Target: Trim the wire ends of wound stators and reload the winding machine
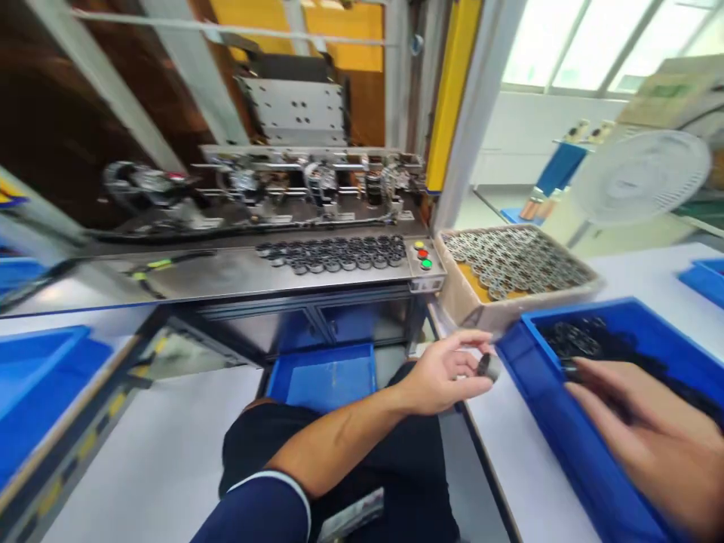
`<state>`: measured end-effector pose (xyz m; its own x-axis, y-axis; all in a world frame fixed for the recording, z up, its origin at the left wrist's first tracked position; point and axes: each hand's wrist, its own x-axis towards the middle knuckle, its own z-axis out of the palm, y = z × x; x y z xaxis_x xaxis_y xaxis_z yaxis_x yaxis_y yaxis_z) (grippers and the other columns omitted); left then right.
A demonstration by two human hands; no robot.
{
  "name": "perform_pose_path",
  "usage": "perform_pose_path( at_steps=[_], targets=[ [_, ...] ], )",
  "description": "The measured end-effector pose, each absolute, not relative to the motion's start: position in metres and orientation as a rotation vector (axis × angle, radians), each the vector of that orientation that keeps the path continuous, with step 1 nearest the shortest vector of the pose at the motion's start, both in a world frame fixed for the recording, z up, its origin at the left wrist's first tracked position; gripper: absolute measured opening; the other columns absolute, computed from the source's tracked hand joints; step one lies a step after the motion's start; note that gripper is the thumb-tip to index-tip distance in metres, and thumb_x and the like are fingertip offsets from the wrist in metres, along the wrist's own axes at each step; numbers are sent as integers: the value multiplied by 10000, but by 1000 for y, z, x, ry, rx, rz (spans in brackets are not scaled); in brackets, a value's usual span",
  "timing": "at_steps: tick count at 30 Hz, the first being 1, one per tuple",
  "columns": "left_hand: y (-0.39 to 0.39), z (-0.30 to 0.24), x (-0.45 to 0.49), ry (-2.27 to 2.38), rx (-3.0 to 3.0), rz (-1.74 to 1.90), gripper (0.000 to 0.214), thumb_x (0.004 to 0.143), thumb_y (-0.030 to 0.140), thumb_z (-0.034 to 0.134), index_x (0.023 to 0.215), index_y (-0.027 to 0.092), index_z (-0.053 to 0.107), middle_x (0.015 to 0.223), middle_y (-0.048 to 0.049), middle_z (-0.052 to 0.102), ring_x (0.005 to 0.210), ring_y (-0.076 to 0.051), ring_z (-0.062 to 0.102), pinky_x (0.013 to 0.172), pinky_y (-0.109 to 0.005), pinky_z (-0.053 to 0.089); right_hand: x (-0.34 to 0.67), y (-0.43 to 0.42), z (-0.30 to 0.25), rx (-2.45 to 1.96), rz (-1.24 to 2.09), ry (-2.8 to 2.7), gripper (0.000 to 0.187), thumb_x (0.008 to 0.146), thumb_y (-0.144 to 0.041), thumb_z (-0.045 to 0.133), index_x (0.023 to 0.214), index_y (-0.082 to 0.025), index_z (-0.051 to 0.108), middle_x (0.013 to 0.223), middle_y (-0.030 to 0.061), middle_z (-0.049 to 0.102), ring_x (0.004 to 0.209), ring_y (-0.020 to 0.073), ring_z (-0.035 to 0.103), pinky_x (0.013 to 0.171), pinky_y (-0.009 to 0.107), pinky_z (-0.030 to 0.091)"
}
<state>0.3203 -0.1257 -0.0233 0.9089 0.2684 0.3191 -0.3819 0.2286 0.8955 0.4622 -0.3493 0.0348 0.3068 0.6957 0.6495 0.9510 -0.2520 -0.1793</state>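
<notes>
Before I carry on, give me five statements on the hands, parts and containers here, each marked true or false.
1. The left hand holds a small round part. True.
2. The right hand is at the beige box. False: it is at the blue bin of black parts.
3. Many dark rings lie on the metal ledge. True.
4. The panel's button nearest the person is red. False: the green button is.
5. The beige box contains metal rings. True.

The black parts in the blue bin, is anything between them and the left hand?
Yes: the blue bin's side wall stands between the black parts and the left hand, which holds a small round part.
</notes>
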Motion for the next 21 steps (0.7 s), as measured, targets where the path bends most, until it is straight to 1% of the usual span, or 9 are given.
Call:
perform_pose_path(
  at_steps=[1, 3, 5, 9, 12, 14, 18, 21],
  targets=[
    [-133, -27, 314, -145, 1201, 429, 502, 745, 273, 822, 1211, 202, 650, 1159, -94, 587, 802, -91, 603, 745, -254, 522, 439, -342, 44, -1955, -587, -1549, 220, 913, -225, 655, 1132, -246, 651, 971, 50, 732, 803, 190, 722, 742, 300, 597],
    [-143, -28, 307, -200, 1160, 411, 372, 770, 240, 797, 1130, 201, 712, 1153, -93, 575, 900, -124, 608, 813, -280, 527, 409, -332, 53, -1844, -594, -1659, 272, 895, -109, 661, 1149, -202, 642, 969, 56, 727, 846, 169, 715, 800, 271, 590],
    [-149, -22, 305, -234, 1148, 392, 368, 754, 215, 810, 1113, 201, 730, 1149, -101, 607, 954, -155, 618, 844, -304, 534, 397, -330, 53, -1776, -564, -1683, 313, 875, -43, 662, 1158, -173, 632, 949, 62, 720, 841, 156, 704, 787, 256, 590],
    [-159, -11, 306, -197, 1146, 344, 471, 662, 213, 886, 1107, 177, 738, 1065, -104, 709, 909, -167, 657, 840, -313, 543, 395, -333, 47, -1683, -480, -1663, 284, 881, -55, 660, 1141, -161, 618, 897, 58, 715, 806, 150, 701, 722, 250, 600],
    [-165, -8, 306, -154, 1161, 314, 518, 659, 252, 892, 1140, 153, 727, 1048, -119, 741, 912, -190, 680, 864, -339, 546, 395, -332, 44, -1650, -480, -1651, 242, 889, -69, 647, 1113, -159, 622, 872, 59, 726, 805, 160, 720, 725, 255, 613],
    [-166, -7, 306, -145, 1178, 288, 488, 667, 259, 885, 1116, 140, 736, 1045, -127, 747, 913, -201, 688, 872, -352, 550, 394, -331, 43, -1664, -470, -1650, 222, 897, -73, 630, 1099, -167, 625, 868, 60, 736, 811, 166, 731, 741, 255, 620],
    [-166, -6, 307, -151, 1152, 297, 449, 657, 209, 884, 1077, 140, 742, 1016, -111, 751, 884, -181, 693, 854, -333, 555, 395, -333, 42, -1663, -402, -1639, 291, 885, -67, 635, 1150, -183, 605, 908, 68, 728, 843, 178, 728, 755, 274, 624],
    [-165, -8, 308, -159, 1142, 329, 490, 633, 188, 894, 1094, 149, 731, 1042, -108, 747, 907, -182, 691, 845, -323, 557, 399, -333, 43, -1665, -442, -1609, 362, 850, -81, 689, 1184, -191, 601, 945, 81, 691, 841, 189, 706, 726, 299, 618]
  ],
)
